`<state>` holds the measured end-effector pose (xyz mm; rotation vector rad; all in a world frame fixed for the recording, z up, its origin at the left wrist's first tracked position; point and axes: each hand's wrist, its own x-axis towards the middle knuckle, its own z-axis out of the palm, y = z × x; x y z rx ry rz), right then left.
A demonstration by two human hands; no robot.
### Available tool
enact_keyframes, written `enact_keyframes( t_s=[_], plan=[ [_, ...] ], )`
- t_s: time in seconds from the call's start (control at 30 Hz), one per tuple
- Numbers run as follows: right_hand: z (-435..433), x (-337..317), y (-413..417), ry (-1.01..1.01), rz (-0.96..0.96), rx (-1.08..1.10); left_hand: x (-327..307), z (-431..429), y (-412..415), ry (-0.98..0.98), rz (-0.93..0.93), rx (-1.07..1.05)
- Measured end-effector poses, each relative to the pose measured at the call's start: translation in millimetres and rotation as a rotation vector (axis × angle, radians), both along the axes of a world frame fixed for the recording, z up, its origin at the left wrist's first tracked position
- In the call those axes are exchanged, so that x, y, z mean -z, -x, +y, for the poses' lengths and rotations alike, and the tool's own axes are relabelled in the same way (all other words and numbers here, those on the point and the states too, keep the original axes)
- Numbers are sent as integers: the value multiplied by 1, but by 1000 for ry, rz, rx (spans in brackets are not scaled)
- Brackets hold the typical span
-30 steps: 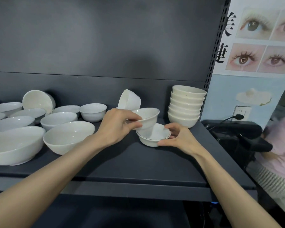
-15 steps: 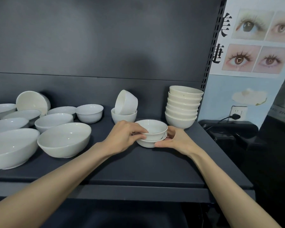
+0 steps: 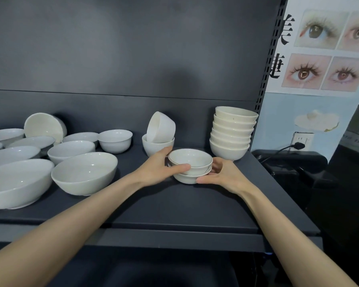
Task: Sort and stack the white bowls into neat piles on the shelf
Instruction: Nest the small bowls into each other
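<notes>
Two small white bowls with thin dark rims sit nested on the dark shelf (image 3: 174, 206), the upper bowl (image 3: 190, 159) inside the lower bowl (image 3: 184, 178). My left hand (image 3: 161, 165) grips the upper bowl's left side, thumb across its front. My right hand (image 3: 224, 175) cups the pair from the right, thumb against the lower bowl's base. Behind them to the right rises a neat stack of several cream bowls (image 3: 232, 133). A tilted bowl (image 3: 161, 127) rests in another bowl (image 3: 155, 147) just behind my left hand.
Several larger white bowls lie loose on the shelf's left half, the biggest ones at the front left (image 3: 15, 183) (image 3: 85, 176). To the right of the shelf a black device (image 3: 288, 164) with a plugged cable stands below a poster.
The upper bowl came down from the air onto the lower bowl a second ago. Since half a second ago both hands have stayed around the nested pair.
</notes>
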<state>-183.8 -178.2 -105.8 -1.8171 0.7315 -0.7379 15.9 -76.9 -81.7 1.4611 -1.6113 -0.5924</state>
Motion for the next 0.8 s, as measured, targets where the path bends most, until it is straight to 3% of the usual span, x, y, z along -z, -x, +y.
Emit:
enact_keyframes(
  t_s=[0.8],
  plan=[
    [-5, -6, 4, 46, 141, 23, -5, -2, 7, -83, 65, -40]
  ],
)
